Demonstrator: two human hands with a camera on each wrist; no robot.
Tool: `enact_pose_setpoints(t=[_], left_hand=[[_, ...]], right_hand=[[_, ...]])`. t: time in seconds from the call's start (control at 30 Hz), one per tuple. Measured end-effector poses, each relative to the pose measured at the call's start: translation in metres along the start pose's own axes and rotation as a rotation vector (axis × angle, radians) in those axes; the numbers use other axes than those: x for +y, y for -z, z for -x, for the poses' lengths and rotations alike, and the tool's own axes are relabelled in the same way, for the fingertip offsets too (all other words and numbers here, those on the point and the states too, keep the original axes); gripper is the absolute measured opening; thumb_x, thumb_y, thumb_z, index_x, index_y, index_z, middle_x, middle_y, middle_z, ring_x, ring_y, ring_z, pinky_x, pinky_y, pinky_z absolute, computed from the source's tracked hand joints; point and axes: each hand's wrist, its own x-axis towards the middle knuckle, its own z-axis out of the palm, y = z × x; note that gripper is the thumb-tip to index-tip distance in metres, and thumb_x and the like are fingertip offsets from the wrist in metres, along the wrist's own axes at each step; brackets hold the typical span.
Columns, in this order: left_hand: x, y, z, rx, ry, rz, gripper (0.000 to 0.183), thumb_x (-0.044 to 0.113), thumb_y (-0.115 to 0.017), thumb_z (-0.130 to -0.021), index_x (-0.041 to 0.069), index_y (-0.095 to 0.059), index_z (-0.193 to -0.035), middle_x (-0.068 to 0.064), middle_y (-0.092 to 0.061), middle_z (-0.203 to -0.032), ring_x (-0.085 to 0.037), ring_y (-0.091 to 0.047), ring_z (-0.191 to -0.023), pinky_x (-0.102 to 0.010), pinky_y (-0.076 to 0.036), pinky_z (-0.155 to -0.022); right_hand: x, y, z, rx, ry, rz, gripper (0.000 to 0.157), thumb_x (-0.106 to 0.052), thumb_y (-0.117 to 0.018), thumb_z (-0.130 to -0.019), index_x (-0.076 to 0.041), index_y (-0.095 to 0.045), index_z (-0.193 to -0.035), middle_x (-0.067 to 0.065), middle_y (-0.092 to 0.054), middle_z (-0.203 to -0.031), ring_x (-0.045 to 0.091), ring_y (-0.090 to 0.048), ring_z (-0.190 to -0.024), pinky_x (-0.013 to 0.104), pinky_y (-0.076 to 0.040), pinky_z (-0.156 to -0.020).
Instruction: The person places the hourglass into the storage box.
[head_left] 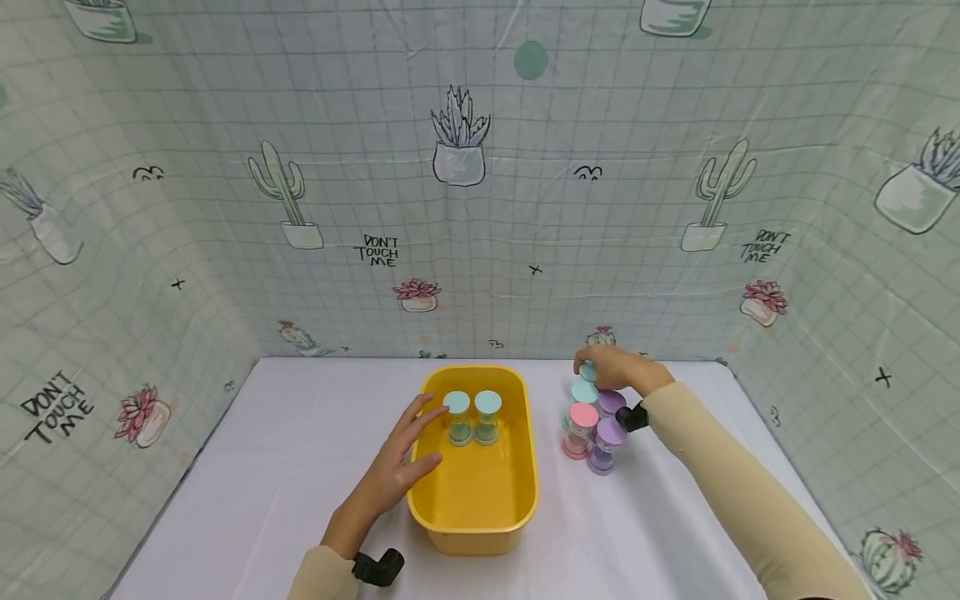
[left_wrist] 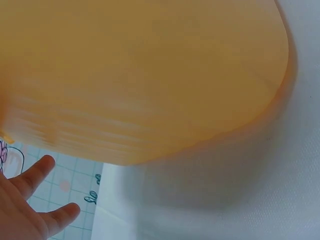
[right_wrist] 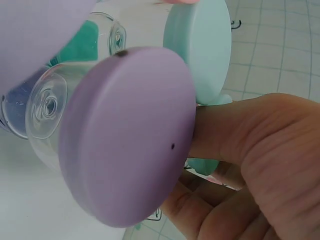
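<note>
My right hand (head_left: 613, 367) grips a teal-capped sand timer (head_left: 587, 371) at the back of a cluster on the table. In front of it stand another teal sand timer (head_left: 584, 391), a pink one (head_left: 581, 429) and two purple ones (head_left: 606, 446). The right wrist view shows thumb and fingers curled behind a purple cap (right_wrist: 130, 140), which hides most of the held timer. Left of the yellow tub (head_left: 476, 496), my left hand (head_left: 390, 471) spreads its fingers at the rim, holding nothing; contact is unclear. Inside the tub, two teal sand timers (head_left: 487, 417) stand side by side.
A white cloth (head_left: 277, 500) covers the table. Behind and at both sides rises a gridded curtain (head_left: 450, 225) printed with cacti. Black wrist straps with cameras (head_left: 378, 567) sit on both arms.
</note>
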Motion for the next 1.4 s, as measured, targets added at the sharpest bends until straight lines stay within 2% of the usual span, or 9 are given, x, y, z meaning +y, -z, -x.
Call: enact_pose_setpoints(t=[0.6, 0.9, 1.07, 1.17, 1.4], left_hand=[[-0.002, -0.001, -0.001, 0.002, -0.004, 0.002, 0.058, 0.033, -0.06, -0.097, 0.015, -0.052, -0.151, -0.011, -0.024, -0.17, -0.046, -0.021, -0.156, -0.078, -0.022, -0.116], [-0.002, -0.003, 0.0, 0.001, -0.014, 0.013, 0.057, 0.032, -0.06, -0.097, 0.014, -0.052, -0.151, -0.012, -0.023, -0.171, -0.046, -0.02, -0.156, -0.077, -0.021, -0.117], [-0.004, -0.004, 0.004, -0.004, -0.022, 0.017, 0.056, 0.03, -0.06, -0.097, 0.015, -0.052, -0.151, -0.013, -0.024, -0.17, -0.047, -0.019, -0.156, -0.078, -0.021, -0.116], [-0.005, -0.004, 0.005, -0.002, -0.027, 0.015, 0.056, 0.029, -0.06, -0.097, 0.013, -0.052, -0.15, -0.013, -0.024, -0.17, -0.048, -0.02, -0.155, -0.078, -0.021, -0.116], [-0.004, -0.001, 0.003, -0.007, -0.027, 0.012, 0.058, 0.032, -0.063, -0.098, 0.013, -0.052, -0.151, -0.012, -0.024, -0.17, -0.047, -0.021, -0.155, -0.076, -0.023, -0.116]], right_hand=[[0.0, -0.001, 0.001, 0.041, -0.032, 0.0, 0.045, 0.017, -0.059, -0.08, -0.005, -0.07, -0.118, 0.022, -0.061, -0.132, 0.032, -0.054, -0.111, 0.048, -0.049, -0.1], [0.004, -0.005, 0.0, 0.05, -0.051, -0.044, 0.048, 0.018, -0.057, -0.078, -0.004, -0.07, -0.119, 0.02, -0.061, -0.127, 0.03, -0.052, -0.102, 0.038, -0.048, -0.086], [0.005, -0.009, 0.0, 0.036, -0.044, -0.056, 0.046, 0.016, -0.058, -0.08, -0.004, -0.07, -0.12, 0.019, -0.062, -0.125, 0.029, -0.052, -0.102, 0.038, -0.048, -0.087], [0.007, -0.009, -0.001, 0.025, -0.033, -0.065, 0.045, 0.014, -0.06, -0.08, -0.002, -0.069, -0.121, 0.02, -0.062, -0.124, 0.029, -0.053, -0.1, 0.038, -0.049, -0.085], [0.012, 0.0, -0.004, 0.007, -0.059, -0.097, 0.041, 0.006, -0.07, -0.082, -0.002, -0.065, -0.122, 0.02, -0.059, -0.122, 0.027, -0.057, -0.094, 0.029, -0.052, -0.071]])
